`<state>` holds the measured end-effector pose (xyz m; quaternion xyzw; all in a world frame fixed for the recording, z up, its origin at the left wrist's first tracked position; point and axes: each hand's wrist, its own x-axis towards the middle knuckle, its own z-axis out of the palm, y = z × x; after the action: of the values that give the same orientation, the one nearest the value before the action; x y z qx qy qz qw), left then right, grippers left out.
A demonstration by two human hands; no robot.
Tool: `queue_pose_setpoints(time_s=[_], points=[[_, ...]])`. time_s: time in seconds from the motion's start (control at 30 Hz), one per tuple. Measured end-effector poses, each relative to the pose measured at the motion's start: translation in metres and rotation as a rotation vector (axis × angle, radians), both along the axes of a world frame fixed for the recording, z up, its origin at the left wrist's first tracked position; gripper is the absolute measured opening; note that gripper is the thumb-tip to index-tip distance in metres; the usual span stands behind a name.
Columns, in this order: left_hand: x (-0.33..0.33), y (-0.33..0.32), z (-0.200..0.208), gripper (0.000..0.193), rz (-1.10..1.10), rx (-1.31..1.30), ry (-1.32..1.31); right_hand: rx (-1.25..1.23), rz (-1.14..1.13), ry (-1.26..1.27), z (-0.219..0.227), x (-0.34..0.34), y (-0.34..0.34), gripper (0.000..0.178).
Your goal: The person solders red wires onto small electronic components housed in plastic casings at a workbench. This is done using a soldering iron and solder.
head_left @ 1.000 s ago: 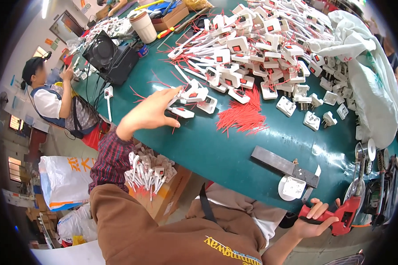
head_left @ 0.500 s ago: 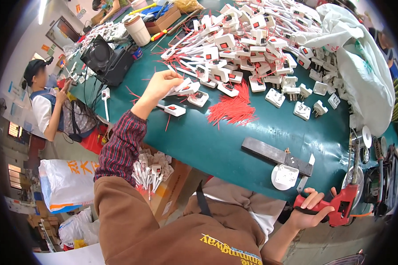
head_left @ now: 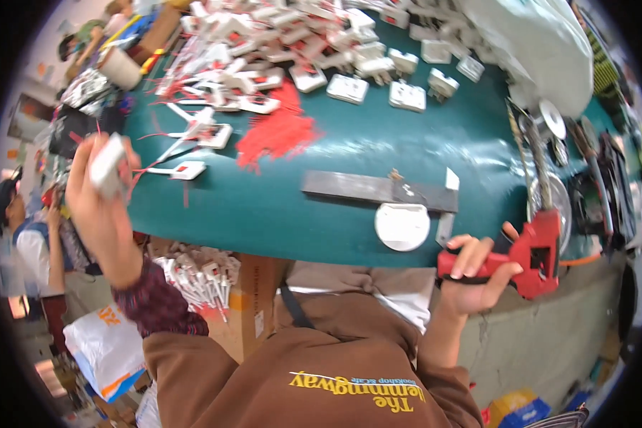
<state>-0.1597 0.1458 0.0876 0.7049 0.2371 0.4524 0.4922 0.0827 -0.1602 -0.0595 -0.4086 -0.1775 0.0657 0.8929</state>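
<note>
My left hand (head_left: pixel 100 207), blurred and raised at the table's left edge, grips a white plastic switch housing (head_left: pixel 108 165) between thumb and fingers. Beneath it on the table lie a white housing with a red switch and cord (head_left: pixel 190 170) and a few more like it. My right hand (head_left: pixel 474 274) is wrapped around the handle of a red soldering gun (head_left: pixel 538 257) at the front right edge. A round white holder (head_left: pixel 402 227) with a white socket shell on it sits left of that hand, against a dark metal bar (head_left: pixel 349 187).
A big pile of white housings (head_left: pixel 285 36) covers the back of the green table (head_left: pixel 378 143). Cut red wires (head_left: pixel 278 135) lie before it, with plug pieces (head_left: pixel 406 96) to the right. A white sack (head_left: pixel 535 43) and a spool (head_left: pixel 551 118) stand right. Below is a carton (head_left: pixel 253 299); a co-worker (head_left: pixel 39 242) is left.
My left hand has come up off the group of housings and moved left and nearer, carrying one. The view has turned; my right hand keeps its hold on the soldering gun.
</note>
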Motion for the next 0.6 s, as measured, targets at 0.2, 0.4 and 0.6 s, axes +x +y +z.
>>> queue_pose_setpoints(time_s=[0.2, 0.4, 0.6], points=[[0.096, -0.127, -0.069, 0.006, -0.477, -0.019, 0.409, -0.151, 0.085, -0.004, 0.013, -0.008, -0.011, 0.066], [0.138, -0.155, -0.086, 0.006, -0.436, -0.165, 0.405, -0.355, 0.180, -0.098, 0.030, -0.010, -0.060, 0.077], [0.157, -0.151, -0.087, 0.007, -0.436, -0.219, 0.520, -0.269, 0.747, -0.365, 0.037, 0.046, -0.120, 0.087]])
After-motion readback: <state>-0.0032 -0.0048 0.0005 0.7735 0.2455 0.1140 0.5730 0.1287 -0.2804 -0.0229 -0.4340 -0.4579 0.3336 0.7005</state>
